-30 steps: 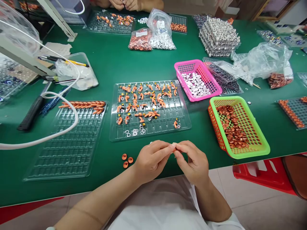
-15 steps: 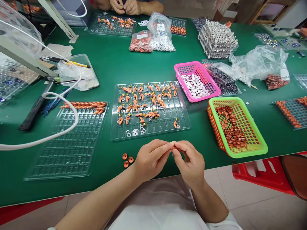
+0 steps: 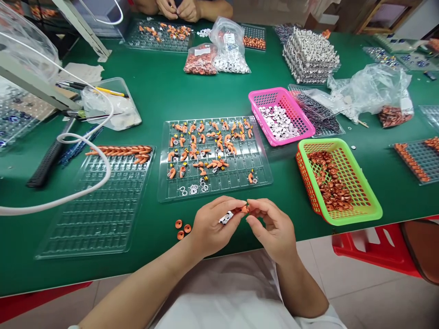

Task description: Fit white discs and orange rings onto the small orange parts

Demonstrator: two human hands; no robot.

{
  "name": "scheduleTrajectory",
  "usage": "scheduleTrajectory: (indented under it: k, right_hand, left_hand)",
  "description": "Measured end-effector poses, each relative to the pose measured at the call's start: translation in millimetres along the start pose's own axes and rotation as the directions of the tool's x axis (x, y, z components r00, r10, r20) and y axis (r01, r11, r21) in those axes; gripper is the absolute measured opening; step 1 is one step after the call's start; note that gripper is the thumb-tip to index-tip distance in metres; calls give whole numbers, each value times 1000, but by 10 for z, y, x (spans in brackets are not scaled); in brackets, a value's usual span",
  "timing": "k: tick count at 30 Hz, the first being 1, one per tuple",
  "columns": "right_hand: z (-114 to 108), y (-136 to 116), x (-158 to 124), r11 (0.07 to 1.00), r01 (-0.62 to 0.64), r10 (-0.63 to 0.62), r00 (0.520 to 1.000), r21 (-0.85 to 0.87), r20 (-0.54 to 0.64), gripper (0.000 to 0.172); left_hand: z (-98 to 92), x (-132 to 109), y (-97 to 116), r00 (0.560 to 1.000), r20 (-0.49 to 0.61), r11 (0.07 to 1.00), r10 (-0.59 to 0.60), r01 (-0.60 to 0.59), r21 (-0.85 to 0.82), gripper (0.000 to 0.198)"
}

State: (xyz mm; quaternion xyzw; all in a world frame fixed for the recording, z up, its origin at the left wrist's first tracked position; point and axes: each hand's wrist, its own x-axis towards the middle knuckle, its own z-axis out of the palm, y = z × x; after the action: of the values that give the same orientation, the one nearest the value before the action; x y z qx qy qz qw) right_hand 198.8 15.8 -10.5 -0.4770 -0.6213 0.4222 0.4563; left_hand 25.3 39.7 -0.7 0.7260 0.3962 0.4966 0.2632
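Observation:
My left hand [image 3: 214,226] is closed around a small part [image 3: 225,217] with a white, black-spotted body and a copper-orange tip that sticks out past the fingertips. At that orange tip [image 3: 244,209] the thumb and index finger of my right hand [image 3: 272,228] close in from the right; the exact contact is partly hidden. Left of my hands, several loose orange dimpled discs [image 3: 187,228] lie on the green table [image 3: 154,274]. Just beyond my hands is a clear compartment tray [image 3: 236,182] holding bent orange pieces, some with yellow ends, and thin white rings.
On the right, a lime-green basket [image 3: 372,208] holds orange discs, and a pink basket [image 3: 254,103] holds white pieces. A clear tray [image 3: 96,228], a hammer [image 3: 51,155] and a white cable [image 3: 85,185] occupy the left. Across the table, a person's hands [image 3: 180,9] work behind filled bags [image 3: 231,45].
The white spotted body has come into view in my left hand, with more of the orange tip showing. My right thumb and index finger are slightly farther apart.

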Motion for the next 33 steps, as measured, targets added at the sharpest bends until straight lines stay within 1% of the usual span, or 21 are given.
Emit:
scheduleTrajectory:
  k: [2, 6, 9, 12, 17, 24, 28, 33]
  right_hand:
    - [-40, -10, 29, 999, 1, 0, 999, -38, 39, 25]
    - [-93, -57, 69, 986, 63, -41, 988, -151, 150, 19]
    - [-103, -86, 70, 976, 85, -50, 984, -198, 174, 22]
    - [-95, -85, 61, 977, 83, -49, 984, -198, 170, 25]
    - [-68, -68, 55, 979, 74, -46, 988, -191, 145, 22]
    - [-40, -85, 20, 963, 164, -138, 982, -216, 132, 31]
    - [-7, -79, -6, 942, 213, -196, 977, -259, 90, 32]
    - [25, -69, -13, 905, 281, -272, 960, -320, 73, 33]
  left_hand:
    - [0, -6, -1, 1000, 22, 1000, 7, -7, 12, 15]
    - [19, -31, -22, 996, 41, 996, 78, -79, 29, 19]
    - [36, -46, -43, 993, 37, 993, 113, -114, 42, 21]
    - [45, -57, -57, 991, 37, 990, 126, -127, 56, 22]
    - [49, -72, -74, 987, 47, 986, 153, -156, 56, 28]
    - [54, -82, -86, 983, 35, 980, 180, -182, 75, 27]
    - [51, -90, -87, 981, 44, 979, 191, -193, 67, 26]
    - [30, -88, -73, 977, 69, 976, 200, -204, 69, 27]
